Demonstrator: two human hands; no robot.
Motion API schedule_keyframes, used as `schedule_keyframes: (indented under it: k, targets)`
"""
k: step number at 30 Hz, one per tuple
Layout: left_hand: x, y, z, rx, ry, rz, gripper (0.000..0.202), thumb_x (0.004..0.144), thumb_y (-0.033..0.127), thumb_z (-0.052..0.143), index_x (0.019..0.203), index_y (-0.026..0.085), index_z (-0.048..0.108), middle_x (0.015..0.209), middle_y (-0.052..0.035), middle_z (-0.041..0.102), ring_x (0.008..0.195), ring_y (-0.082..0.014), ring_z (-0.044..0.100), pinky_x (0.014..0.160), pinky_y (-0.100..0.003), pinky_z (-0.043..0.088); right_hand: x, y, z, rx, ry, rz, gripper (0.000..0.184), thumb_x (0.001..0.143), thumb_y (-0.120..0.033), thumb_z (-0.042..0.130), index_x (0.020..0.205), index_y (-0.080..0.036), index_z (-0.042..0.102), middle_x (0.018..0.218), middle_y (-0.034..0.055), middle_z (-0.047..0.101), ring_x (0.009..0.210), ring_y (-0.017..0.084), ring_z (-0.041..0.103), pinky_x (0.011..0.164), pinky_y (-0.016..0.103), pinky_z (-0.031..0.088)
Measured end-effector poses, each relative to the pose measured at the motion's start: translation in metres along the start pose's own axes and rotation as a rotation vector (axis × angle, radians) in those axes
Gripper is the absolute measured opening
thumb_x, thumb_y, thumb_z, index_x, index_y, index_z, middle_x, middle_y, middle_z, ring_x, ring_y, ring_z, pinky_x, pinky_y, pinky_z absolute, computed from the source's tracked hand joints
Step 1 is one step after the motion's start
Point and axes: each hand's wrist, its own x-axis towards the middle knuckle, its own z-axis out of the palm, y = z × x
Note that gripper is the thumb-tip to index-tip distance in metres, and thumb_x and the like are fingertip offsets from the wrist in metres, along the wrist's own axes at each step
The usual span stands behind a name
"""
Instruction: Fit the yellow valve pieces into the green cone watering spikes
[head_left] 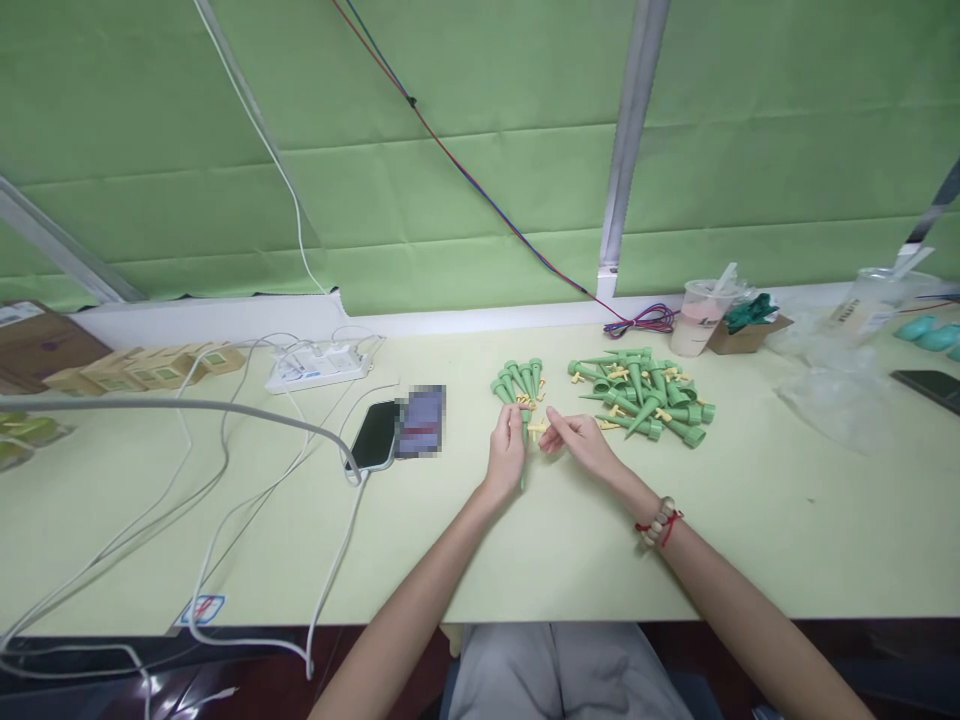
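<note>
My left hand (508,448) is closed around a green plastic watering spike (524,425), its pointed end down and a yellow valve (537,428) sticking out to the right. My right hand (581,442) is beside that valve, thumb raised apart from the curled fingers; whether the fingertips touch the valve I cannot tell. Just beyond my left hand, several green spikes with yellow valves (517,378) lie side by side in a neat row. To the right spreads a loose pile of green spikes (645,392), with yellow valves among them.
Left of my hands lie a phone (375,436) on a cable and a blurred flat item (421,422). Behind them is a white power strip (319,368) with trailing cables. At the right back stand a drink cup (699,318), a small carton (746,335) and plastic bags (829,395).
</note>
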Motion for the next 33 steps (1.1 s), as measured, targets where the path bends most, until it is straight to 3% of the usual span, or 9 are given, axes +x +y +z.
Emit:
schedule_keyframes:
  k: [4,10,13,17,22,28,30,33]
  targets:
    - [0.0016,0.004,0.001,-0.127,0.066,-0.115,0.032,0.083,0.046,0.044,0.083,0.017,0.058,0.079,-0.0039,0.056,0.078,-0.0146,0.051,0.074,-0.023,0.039,-0.0001,-0.0006,0.0003,-0.041,0.062,-0.129,0.033,0.07,-0.044,0.063,0.086,-0.014,0.068,0.082,0.0078,0.067,0.073,0.017,0.063,0.066,0.028,0.051]
    - [0.0022,0.001,0.0029,-0.195,0.044,-0.206,0.03,0.079,0.046,0.05,0.081,0.018,0.058,0.066,-0.0024,0.054,0.068,-0.0142,0.052,0.063,-0.022,0.041,-0.001,-0.0019,-0.0019,-0.12,0.093,-0.082,0.03,0.071,-0.043,0.062,0.07,-0.014,0.068,0.068,0.0075,0.067,0.064,0.017,0.062,0.062,0.028,0.051]
    - [0.0034,-0.0016,0.0033,-0.219,0.035,-0.212,0.031,0.079,0.047,0.049,0.081,0.018,0.058,0.061,-0.0015,0.051,0.063,-0.0136,0.051,0.058,-0.022,0.04,-0.0011,-0.0029,-0.0029,-0.179,0.086,-0.181,0.025,0.07,-0.039,0.063,0.077,-0.016,0.068,0.078,0.0069,0.068,0.068,0.016,0.062,0.064,0.027,0.051]
    - [0.004,-0.0022,0.0023,-0.207,0.02,-0.192,0.032,0.079,0.048,0.05,0.08,0.017,0.058,0.061,-0.0017,0.051,0.063,-0.0134,0.05,0.056,-0.022,0.039,-0.0014,-0.0026,-0.0016,-0.189,0.088,-0.237,0.021,0.071,-0.035,0.063,0.077,-0.016,0.068,0.079,0.0071,0.068,0.07,0.016,0.062,0.066,0.028,0.051]
    - [0.0038,-0.0023,0.0019,-0.154,0.025,-0.15,0.032,0.079,0.048,0.05,0.081,0.017,0.058,0.066,-0.0022,0.053,0.065,-0.013,0.05,0.06,-0.021,0.039,-0.0011,0.0001,-0.0012,-0.155,0.074,-0.103,0.027,0.072,-0.04,0.061,0.075,-0.014,0.067,0.073,0.0075,0.068,0.066,0.017,0.062,0.063,0.029,0.05]
    - [0.0049,-0.0047,0.0028,-0.084,0.017,-0.106,0.036,0.083,0.049,0.042,0.08,0.016,0.057,0.071,-0.0038,0.054,0.071,-0.0141,0.05,0.065,-0.022,0.039,-0.0003,0.0036,-0.0014,-0.196,0.079,-0.245,0.023,0.071,-0.035,0.063,0.083,-0.016,0.067,0.082,0.0072,0.067,0.073,0.016,0.062,0.067,0.028,0.05]
    - [0.0034,-0.0048,0.0022,-0.003,0.007,-0.054,0.036,0.085,0.048,0.038,0.083,0.016,0.055,0.075,-0.0038,0.054,0.073,-0.0136,0.05,0.068,-0.022,0.038,-0.0009,0.0033,0.0004,-0.202,0.109,-0.233,0.02,0.071,-0.033,0.062,0.08,-0.015,0.067,0.08,0.0081,0.068,0.073,0.017,0.062,0.066,0.028,0.051]
    - [-0.0004,-0.0043,-0.0011,0.161,-0.03,-0.001,0.037,0.088,0.047,0.03,0.092,0.017,0.052,0.065,0.0002,0.049,0.058,-0.0111,0.044,0.059,-0.021,0.034,-0.0018,0.002,0.0043,-0.142,0.146,-0.139,0.021,0.069,-0.033,0.063,0.076,-0.014,0.066,0.077,0.0095,0.067,0.069,0.018,0.063,0.066,0.03,0.051]
